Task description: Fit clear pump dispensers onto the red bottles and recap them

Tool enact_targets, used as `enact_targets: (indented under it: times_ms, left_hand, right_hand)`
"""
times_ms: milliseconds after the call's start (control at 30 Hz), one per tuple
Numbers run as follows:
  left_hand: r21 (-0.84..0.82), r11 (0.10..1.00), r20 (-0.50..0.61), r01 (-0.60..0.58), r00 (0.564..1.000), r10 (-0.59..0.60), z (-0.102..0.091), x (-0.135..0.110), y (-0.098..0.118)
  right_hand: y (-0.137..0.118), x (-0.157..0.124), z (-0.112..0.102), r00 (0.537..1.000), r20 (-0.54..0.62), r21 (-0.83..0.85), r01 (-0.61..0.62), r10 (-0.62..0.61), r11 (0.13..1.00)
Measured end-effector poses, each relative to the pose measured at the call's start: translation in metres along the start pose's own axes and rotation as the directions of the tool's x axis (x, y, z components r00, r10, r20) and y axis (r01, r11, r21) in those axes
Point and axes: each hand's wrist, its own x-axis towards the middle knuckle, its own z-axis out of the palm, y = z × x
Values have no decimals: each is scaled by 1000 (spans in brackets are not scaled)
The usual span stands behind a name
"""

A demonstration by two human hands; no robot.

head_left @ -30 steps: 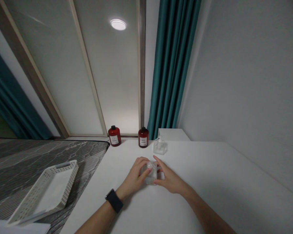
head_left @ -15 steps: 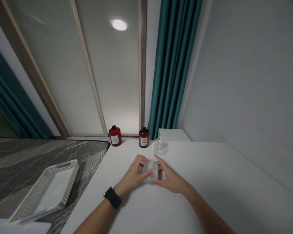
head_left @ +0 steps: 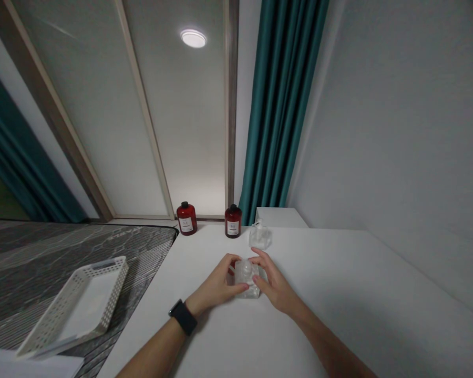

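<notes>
You have a small, clear, squarish bottle point(head_left: 246, 275) in front of you, with a rounded, see-through part at its top. It appears to stand upright on the white desk point(head_left: 378, 294), set in from the far edge and nearer the left edge than the right. Its sides are partly hidden from you, and you cannot tell what it contains.

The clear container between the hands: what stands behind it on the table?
Farther back stand another clear container and two red bottles. The spot just behind the nearer container is partly hidden by the left hand and right hand.
</notes>
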Motion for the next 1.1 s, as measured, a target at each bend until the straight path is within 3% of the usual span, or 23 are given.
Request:
enact_targets:
  times_ms: [100, 300, 733, 933, 1100]
  left_hand:
    - [-13, 1000, 3, 11, 1000, -11, 0, 0, 1]
    - [-16, 999, 34, 41, 999, -40, -3, 1, 1]
    - [-5, 1000, 37, 24, 999, -24, -2, 1, 2]
    - [18, 1000, 29, 26, 999, -26, -1, 1, 3]
    - [32, 999, 21, 37, 999, -37, 3, 2, 3]
  right_hand:
    - [-2, -1, 3, 999, 32, 30, -16, 15, 999]
    - [3, 0, -1, 997, -81, -17, 19, -20, 1000]
    - [-7, -3, 16, 1000, -9, 8, -29, 29, 1000]
    - [5, 4, 28, 962, -272, -142, -26, -14, 989]
    - [9, 7, 26, 956, -294, -159, -74, 25, 985]
